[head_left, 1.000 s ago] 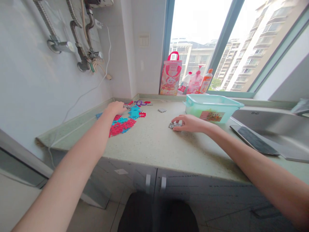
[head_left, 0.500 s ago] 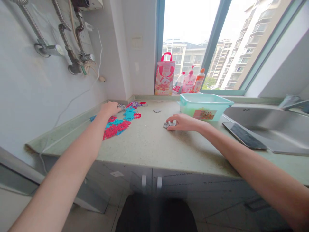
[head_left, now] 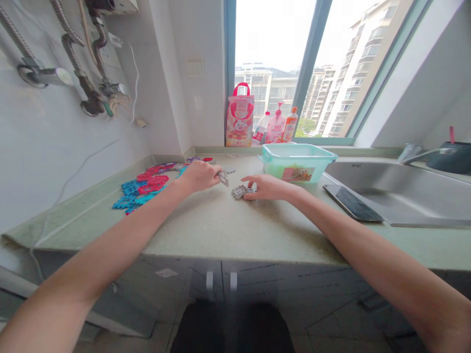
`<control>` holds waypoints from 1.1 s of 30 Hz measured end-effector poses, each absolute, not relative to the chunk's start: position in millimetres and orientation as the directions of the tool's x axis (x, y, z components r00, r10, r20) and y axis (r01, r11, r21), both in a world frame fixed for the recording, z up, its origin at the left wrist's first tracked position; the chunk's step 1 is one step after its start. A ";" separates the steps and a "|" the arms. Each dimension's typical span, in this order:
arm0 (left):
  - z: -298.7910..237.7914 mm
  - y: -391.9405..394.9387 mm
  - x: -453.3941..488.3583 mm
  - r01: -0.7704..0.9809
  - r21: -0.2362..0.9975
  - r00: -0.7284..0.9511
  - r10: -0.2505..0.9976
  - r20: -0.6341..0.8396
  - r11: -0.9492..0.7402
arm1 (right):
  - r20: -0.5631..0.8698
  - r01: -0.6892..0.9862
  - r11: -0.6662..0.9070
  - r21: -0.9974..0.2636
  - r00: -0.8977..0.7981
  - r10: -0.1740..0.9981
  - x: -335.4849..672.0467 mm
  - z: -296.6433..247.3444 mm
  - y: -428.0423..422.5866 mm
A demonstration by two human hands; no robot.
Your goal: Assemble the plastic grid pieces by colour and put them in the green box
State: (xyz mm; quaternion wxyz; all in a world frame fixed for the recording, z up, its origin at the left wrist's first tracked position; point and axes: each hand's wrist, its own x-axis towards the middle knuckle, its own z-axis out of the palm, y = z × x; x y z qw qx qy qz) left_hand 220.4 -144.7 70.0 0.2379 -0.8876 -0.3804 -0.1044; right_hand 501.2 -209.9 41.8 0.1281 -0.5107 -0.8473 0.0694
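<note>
The counter [head_left: 206, 233] runs across the middle of the frame, with open room down to its front edge. The sink [head_left: 401, 193] is at the right. The green tub [head_left: 270, 170] stands behind my right hand [head_left: 248, 188], blocking that way. Red and blue pieces [head_left: 147, 184] spread at the left, partly under my left arm. A phone [head_left: 351, 202] lies by the sink. My right fingers pinch a flat gray clump [head_left: 239, 192], mid-frame, poking left. My left hand [head_left: 218, 175] pinches a tilted gray piece [head_left: 224, 179], its long side sloping down to the right.
</note>
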 end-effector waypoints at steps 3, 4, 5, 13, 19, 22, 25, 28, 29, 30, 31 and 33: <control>59.3 -160.0 239.4 0.649 -0.396 0.760 0.579 0.296 -0.649 | 0.156 0.847 0.473 -0.242 -0.447 0.881 500.5 41.5 -210.3; 56.8 -162.6 242.4 0.630 -0.404 0.775 0.564 0.284 -0.663 | 0.163 0.847 0.474 -0.238 -0.446 0.880 500.2 41.2 -210.3; 54.7 -164.0 244.2 0.611 -0.409 0.790 0.547 0.275 -0.677 | 0.170 0.847 0.476 -0.236 -0.447 0.878 499.9 40.8 -210.2; 44.2 -153.3 239.3 0.431 -0.375 0.900 0.360 0.246 -0.820 | 0.197 0.835 0.510 -0.208 -0.475 0.858 500.1 38.9 -209.7; 40.6 -152.0 239.6 0.308 -0.319 0.946 0.252 0.206 -0.896 | 0.203 0.825 0.525 -0.211 -0.488 0.849 502.4 37.6 -208.7; 45.3 -137.0 229.3 0.385 -0.290 0.918 0.330 0.219 -0.876 | 0.185 0.821 0.517 -0.242 -0.484 0.855 504.8 35.8 -206.9; 55.9 -104.8 194.5 0.633 -0.231 0.770 0.571 0.285 -0.739 | 0.172 0.824 0.508 -0.252 -0.478 0.861 506.2 34.6 -205.9; 63.7 -68.4 142.4 0.857 -0.101 0.505 0.783 0.365 -0.505 | 0.170 0.826 0.506 -0.248 -0.477 0.862 506.3 34.2 -206.3; 63.9 -58.4 125.5 0.901 -0.058 0.419 0.828 0.372 -0.430 | 0.172 0.826 0.507 -0.247 -0.478 0.862 506.2 34.1 -206.6; 62.5 -50.1 110.7 0.928 -0.026 0.353 0.857 0.375 -0.371 | 0.174 0.825 0.507 -0.248 -0.477 0.861 506.0 34.0 -207.0; 59.8 -43.5 98.6 0.947 0.004 0.296 0.878 0.376 -0.321 | 0.176 0.826 0.506 -0.249 -0.476 0.862 505.8 33.8 -207.3; 51.4 -34.9 83.3 0.965 0.023 0.239 0.909 0.341 -0.263 | 0.175 0.828 0.502 -0.250 -0.471 0.865 505.5 33.5 -207.9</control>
